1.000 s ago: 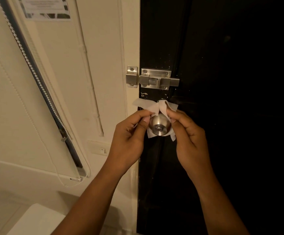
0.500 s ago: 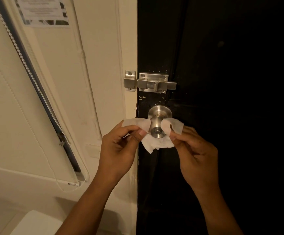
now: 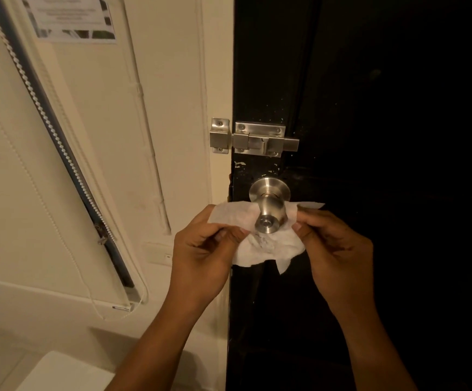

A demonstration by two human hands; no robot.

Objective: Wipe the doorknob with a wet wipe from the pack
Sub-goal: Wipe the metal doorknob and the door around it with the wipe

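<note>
A round steel doorknob [image 3: 269,206] sticks out of the black door [image 3: 370,193]. A white wet wipe [image 3: 260,249] hangs slung under the knob, its two ends coming up on either side. My left hand [image 3: 203,255] pinches the wipe's left end between thumb and fingers. My right hand [image 3: 333,252] pinches the right end just right of the knob. The wipe's middle shows faint grey marks. The knob's top and front face are uncovered. The pack of wipes is not in view.
A steel slide bolt [image 3: 254,141] is fixed above the knob across the door edge. Left of the door are a cream wall, a light switch [image 3: 160,253], a roller blind with bead chain [image 3: 60,142], and a white surface [image 3: 60,373] at the bottom.
The wipe has slid from over the top of the knob down to its underside, with both hands moving downward. The view has shifted slightly.
</note>
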